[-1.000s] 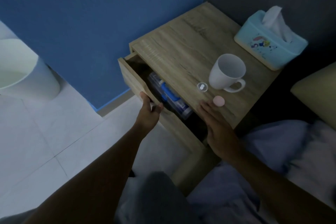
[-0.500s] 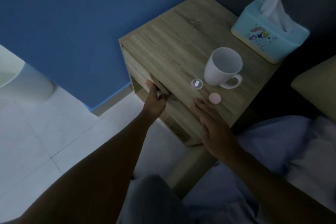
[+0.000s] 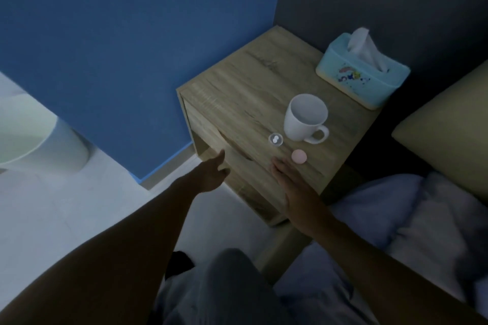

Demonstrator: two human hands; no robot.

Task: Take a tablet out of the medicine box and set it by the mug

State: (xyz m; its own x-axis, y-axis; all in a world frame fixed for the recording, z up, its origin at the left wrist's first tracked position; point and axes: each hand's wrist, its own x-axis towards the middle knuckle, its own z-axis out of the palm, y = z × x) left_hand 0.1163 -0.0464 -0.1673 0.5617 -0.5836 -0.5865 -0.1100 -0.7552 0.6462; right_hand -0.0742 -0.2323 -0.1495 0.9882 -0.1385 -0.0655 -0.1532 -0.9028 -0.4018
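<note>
Two small white tablets (image 3: 275, 139) sit in a small clear round cap (image 3: 272, 135) on the wooden bedside surface (image 3: 237, 92), just beside the white ceramic mug (image 3: 303, 120); a round pink lid (image 3: 299, 156) lies nearby. Left hand (image 3: 211, 175) hovers at the closed drawer front (image 3: 211, 137), grip spread, empty. Right hand (image 3: 293, 184) rests flat on the surface edge, grip spread, near the pink lid.

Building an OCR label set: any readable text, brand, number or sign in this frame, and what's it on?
No readable text anywhere.
Tissue box: a colourful printed picture on its side, no legible words; too blurred to tell if it holds lettering.
Mug: plain white, no marking.
Small clear cap and pink disc: no marks visible.
Nightstand: bare wood grain.
</note>
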